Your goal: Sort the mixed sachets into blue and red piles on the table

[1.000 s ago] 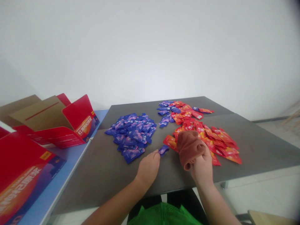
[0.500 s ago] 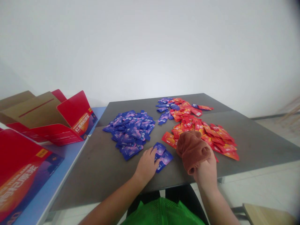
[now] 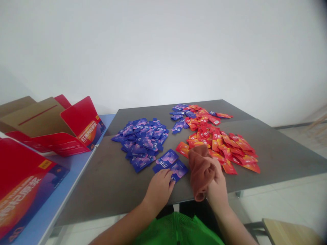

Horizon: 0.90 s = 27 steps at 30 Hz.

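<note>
Two blue sachets lie overlapping in front of me: an upper one (image 3: 167, 158) and a lower one (image 3: 179, 169). My left hand (image 3: 158, 188) is at the near edge of the lower sachet, fingers curled over that edge and thumb beside it. A brown cloth (image 3: 200, 172) is bunched in my right hand (image 3: 218, 189), just right of the two sachets and at the near side of the red sachet pile (image 3: 224, 146). Part of the lower sachet is hidden under my left fingers.
A large pile of blue sachets (image 3: 144, 137) lies left of centre on the dark table (image 3: 102, 183). Mixed red and blue sachets (image 3: 194, 114) lie farther back. On the left, an open red carton (image 3: 63, 141) and another red box (image 3: 22, 190) stand on a blue surface (image 3: 76, 173).
My left hand has drawn back slightly toward me, and the two sachets now lie more spread apart, one farther left. My right hand with the cloth has moved left and nearer, off the red pile.
</note>
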Each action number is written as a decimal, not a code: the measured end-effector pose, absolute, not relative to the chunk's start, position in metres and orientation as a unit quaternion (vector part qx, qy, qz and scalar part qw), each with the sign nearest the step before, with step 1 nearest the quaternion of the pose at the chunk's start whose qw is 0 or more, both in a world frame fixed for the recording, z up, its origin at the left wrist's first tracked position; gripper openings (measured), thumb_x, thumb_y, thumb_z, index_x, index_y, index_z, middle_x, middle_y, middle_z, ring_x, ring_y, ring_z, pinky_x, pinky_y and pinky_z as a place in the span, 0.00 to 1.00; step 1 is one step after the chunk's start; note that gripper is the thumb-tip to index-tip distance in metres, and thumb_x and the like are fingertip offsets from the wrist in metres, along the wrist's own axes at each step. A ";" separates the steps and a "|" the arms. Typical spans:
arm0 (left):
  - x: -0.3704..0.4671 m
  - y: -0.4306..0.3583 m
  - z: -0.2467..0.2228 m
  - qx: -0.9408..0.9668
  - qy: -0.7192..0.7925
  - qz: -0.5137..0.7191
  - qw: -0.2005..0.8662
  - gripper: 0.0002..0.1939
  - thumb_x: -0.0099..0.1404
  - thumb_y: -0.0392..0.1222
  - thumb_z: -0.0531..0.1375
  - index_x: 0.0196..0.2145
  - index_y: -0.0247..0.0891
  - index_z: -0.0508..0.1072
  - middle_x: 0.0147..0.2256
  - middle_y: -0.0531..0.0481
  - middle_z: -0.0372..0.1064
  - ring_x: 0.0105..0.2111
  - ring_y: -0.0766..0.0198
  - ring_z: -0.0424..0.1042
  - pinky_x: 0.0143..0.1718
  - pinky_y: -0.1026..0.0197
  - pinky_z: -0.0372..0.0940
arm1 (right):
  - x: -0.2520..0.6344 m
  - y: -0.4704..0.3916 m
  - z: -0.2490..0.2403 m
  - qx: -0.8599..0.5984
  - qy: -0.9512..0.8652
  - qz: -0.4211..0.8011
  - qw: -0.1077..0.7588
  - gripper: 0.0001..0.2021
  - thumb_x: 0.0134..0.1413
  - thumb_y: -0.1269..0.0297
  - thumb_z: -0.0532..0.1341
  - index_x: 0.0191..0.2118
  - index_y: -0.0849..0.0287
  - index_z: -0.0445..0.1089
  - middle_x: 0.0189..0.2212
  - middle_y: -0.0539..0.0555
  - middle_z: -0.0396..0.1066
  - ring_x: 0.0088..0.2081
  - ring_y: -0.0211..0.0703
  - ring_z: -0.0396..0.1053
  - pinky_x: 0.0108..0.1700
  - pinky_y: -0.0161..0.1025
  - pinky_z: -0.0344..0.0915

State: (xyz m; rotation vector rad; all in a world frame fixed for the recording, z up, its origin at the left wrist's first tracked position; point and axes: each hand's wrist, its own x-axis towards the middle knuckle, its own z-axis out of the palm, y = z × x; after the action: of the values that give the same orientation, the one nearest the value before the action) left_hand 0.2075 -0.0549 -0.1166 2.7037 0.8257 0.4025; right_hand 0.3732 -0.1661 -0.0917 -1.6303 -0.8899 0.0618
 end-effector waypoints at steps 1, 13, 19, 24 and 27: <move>0.204 -0.059 -0.119 0.942 0.275 0.132 0.139 0.17 0.66 0.38 0.56 0.53 0.38 0.69 0.54 0.42 0.69 0.54 0.53 0.67 0.57 0.48 0.62 | 0.365 -0.165 -0.093 -0.708 -0.409 0.036 0.575 0.14 0.53 0.68 0.55 0.46 0.54 0.68 0.47 0.56 0.65 0.50 0.49 0.65 0.51 0.44 0.63; 0.196 -0.056 -0.109 0.947 0.252 0.106 0.168 0.13 0.65 0.39 0.56 0.47 0.39 0.72 0.50 0.44 0.70 0.52 0.54 0.67 0.55 0.51 0.63 | 0.355 -0.146 -0.128 -0.807 -0.493 -0.038 0.322 0.16 0.54 0.67 0.55 0.47 0.54 0.73 0.48 0.58 0.67 0.36 0.45 0.72 0.32 0.39 0.68; 0.218 -0.053 -0.103 0.909 0.365 0.048 0.196 0.18 0.58 0.41 0.62 0.46 0.34 0.69 0.45 0.40 0.70 0.47 0.48 0.69 0.49 0.50 0.64 | 0.366 -0.156 -0.144 -0.759 -0.426 0.047 0.490 0.13 0.54 0.65 0.55 0.44 0.55 0.72 0.46 0.57 0.66 0.48 0.49 0.68 0.48 0.45 0.66; 0.215 -0.055 -0.104 0.864 0.360 0.074 0.345 0.11 0.59 0.36 0.58 0.41 0.37 0.69 0.42 0.42 0.73 0.45 0.51 0.72 0.47 0.52 0.65 | 0.357 -0.172 -0.141 -0.723 -0.426 0.007 0.544 0.14 0.52 0.65 0.57 0.45 0.55 0.71 0.46 0.58 0.64 0.50 0.53 0.65 0.50 0.49 0.64; 0.213 -0.060 -0.093 0.809 0.303 0.114 0.490 0.15 0.62 0.35 0.56 0.47 0.39 0.68 0.45 0.43 0.74 0.46 0.55 0.72 0.47 0.54 0.66 | 0.340 -0.176 -0.127 -0.686 -0.513 -0.010 0.516 0.14 0.51 0.67 0.58 0.45 0.52 0.72 0.47 0.57 0.63 0.47 0.51 0.67 0.46 0.46 0.67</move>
State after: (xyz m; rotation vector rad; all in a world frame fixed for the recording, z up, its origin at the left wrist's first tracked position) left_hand 0.2134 -0.0595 -0.0932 1.9648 0.7361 0.2766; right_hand 0.3399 -0.1759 -0.1271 -1.6477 -1.2322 -0.0234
